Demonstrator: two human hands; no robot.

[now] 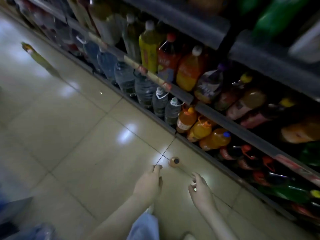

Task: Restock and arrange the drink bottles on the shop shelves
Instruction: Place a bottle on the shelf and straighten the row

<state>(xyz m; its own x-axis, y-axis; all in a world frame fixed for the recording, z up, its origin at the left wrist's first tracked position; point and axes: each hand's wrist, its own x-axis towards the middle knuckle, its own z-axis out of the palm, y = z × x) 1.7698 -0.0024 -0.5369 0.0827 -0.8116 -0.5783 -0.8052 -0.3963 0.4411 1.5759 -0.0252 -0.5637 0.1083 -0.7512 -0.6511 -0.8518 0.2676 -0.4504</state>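
Neither hand grasps anything. The left hand [149,183] reaches down with its fingers fairly straight, and the right hand [201,190] hangs beside it with its fingers loosely curled and spread. Just beyond the left fingertips [158,167] a small peach-coloured bottle with a dark cap [174,161] stands upright on the glossy beige tiled floor [83,146], seen from above. The fingertips are just beside the bottle but apart from it. The right hand is nearer the viewer and to the bottle's right.

Under the forearms shows a leg in pale blue denim [145,226].

To the right, dark shop shelves [242,132] run from near right to far left. On the lowest shelf, right of the floor bottle, stand orange jugs with carry handles [200,129], and farther left a row of large clear water bottles [124,77]. The shelf above holds a tall yellow bottle [149,49], a red-labelled dark bottle [167,56] and an orange bottle with a white cap [189,70], standing side by side. Dark and green bottles [284,189] lie low on the near right.

Far left on the floor is a blurred yellow-green shape [39,58], possibly another bottle.
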